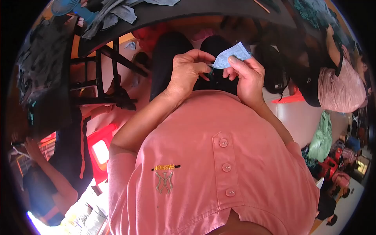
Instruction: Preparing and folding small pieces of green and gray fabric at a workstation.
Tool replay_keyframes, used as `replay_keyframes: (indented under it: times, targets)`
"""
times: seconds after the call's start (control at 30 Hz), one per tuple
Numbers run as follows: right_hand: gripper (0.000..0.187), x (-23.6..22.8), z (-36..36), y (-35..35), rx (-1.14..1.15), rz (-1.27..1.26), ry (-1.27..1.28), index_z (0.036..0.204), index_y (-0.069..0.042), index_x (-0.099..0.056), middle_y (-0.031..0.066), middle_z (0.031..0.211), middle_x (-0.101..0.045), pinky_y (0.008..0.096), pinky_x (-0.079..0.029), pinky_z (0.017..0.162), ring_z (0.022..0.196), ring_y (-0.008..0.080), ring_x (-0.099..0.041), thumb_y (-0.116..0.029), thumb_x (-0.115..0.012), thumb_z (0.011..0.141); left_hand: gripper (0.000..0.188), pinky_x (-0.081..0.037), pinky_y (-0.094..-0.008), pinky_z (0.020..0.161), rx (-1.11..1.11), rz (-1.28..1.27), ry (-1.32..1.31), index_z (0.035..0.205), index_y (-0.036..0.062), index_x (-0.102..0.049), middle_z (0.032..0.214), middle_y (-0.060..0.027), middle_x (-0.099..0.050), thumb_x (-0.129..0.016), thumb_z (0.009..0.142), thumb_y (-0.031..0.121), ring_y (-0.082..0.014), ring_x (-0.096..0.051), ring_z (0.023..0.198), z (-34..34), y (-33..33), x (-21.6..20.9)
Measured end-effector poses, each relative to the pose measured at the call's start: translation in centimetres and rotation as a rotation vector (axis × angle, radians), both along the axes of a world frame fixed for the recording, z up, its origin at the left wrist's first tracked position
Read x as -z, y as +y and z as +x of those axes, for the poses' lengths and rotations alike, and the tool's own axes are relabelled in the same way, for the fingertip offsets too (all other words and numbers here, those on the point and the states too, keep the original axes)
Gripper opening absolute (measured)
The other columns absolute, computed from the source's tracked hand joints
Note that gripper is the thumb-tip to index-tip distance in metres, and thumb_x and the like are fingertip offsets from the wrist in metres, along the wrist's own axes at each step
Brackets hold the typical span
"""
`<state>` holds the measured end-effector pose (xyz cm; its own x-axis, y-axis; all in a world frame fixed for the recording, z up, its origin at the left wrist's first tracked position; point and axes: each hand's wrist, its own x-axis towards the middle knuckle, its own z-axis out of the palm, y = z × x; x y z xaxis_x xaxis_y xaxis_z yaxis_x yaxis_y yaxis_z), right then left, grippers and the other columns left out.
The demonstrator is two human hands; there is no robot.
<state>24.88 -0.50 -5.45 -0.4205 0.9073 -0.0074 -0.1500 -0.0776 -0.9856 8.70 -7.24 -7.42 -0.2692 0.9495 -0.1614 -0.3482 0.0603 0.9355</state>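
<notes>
1. Pink shirt, wearer's own: nearest, fills lower half of view; 3 btns down front, small embroidery to one side.
2. L hand: thumb + index pinched together on pointed tip of cloth; other fingers curled. Sm. dark bit under its fingertips, too unclear to ID.
3. R hand: grasping cloth, thumb flat on top, fingers bent beneath.
4. Blue cloth piece: sm., lt. blue, held up betw. both hands above lap; tapers twd L hand, straight cut edge at upper R end.
5. Dark trousers: wearer's knees, beyond/below hands.
6. Black bag: just R of knees, low down.
7. Dark wooden frame: L of knees, legs + crossbars. Red plastic stool also L, nearer wearer's side.
8. Desk: dark top, past knees. Blue-grey cloth pieces heaped on its L part; blue fan at far L; thin stick twd R.
9. Co-worker, R: pale pink top, arm out to dk. green cloth. Another person on L, arm fwd.
10. Far R: green bundle, red chairs, more ppl.
</notes>
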Motion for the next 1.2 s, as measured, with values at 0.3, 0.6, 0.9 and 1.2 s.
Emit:
replay_keyframes:
  times: [0.3,0.6,0.9,1.2]
  targets:
    - [0.017,-0.4,0.1,0.1,0.171,-0.133,-0.057,0.086,-0.003,-0.063,0.0052,0.065,-0.061,0.0227,-0.038,0.051,0.055,0.0143,-0.058,-0.019,-0.064,0.087,0.016,-0.048,-0.0227,0.044,0.148,0.089,0.063,0.094,-0.0024,-0.067,0.083,-0.0061,-0.066,-0.065,0.079,-0.003,-0.0103,-0.061,0.066,0.8,3.1,2.7]
    - [0.018,0.0,1.6,-0.1,0.305,-0.174,-0.022,0.082,-0.004,-0.064,0.0032,0.062,-0.06,0.0215,-0.037,0.051,0.052,0.0109,-0.056,-0.022,-0.067,0.083,0.015,-0.048,-0.0219,0.058,0.151,0.337,0.201,0.094,-0.0006,-0.065,0.083,-0.0043,-0.063,-0.061,0.081,-0.007,-0.0084,-0.057,0.07,2.7,4.8,4.7]
    - [0.02,0.5,2.3,1.9,0.227,-0.153,0.05,0.078,-0.003,-0.062,0.0042,0.06,-0.059,0.0223,-0.037,0.048,0.049,0.012,-0.055,-0.022,-0.068,0.083,0.013,-0.048,-0.0305,0.062,0.17,0.362,0.66,0.085,-0.0018,-0.061,0.078,-0.0101,-0.061,-0.059,0.074,-0.009,-0.018,-0.06,0.069,3.2,5.2,1.9]
    - [0.022,1.7,2.7,3.0,0.141,-0.207,0.024,0.071,-0.003,-0.06,0.0025,0.056,-0.054,0.0237,-0.034,0.042,0.044,0.0121,-0.051,-0.02,-0.068,0.082,0.028,-0.045,-0.0243,0.065,0.025,0.288,0.262,0.095,0.0016,-0.065,0.077,-0.0008,-0.055,-0.056,0.075,-0.015,-0.0092,-0.052,0.072,3.9,3.7,2.7]
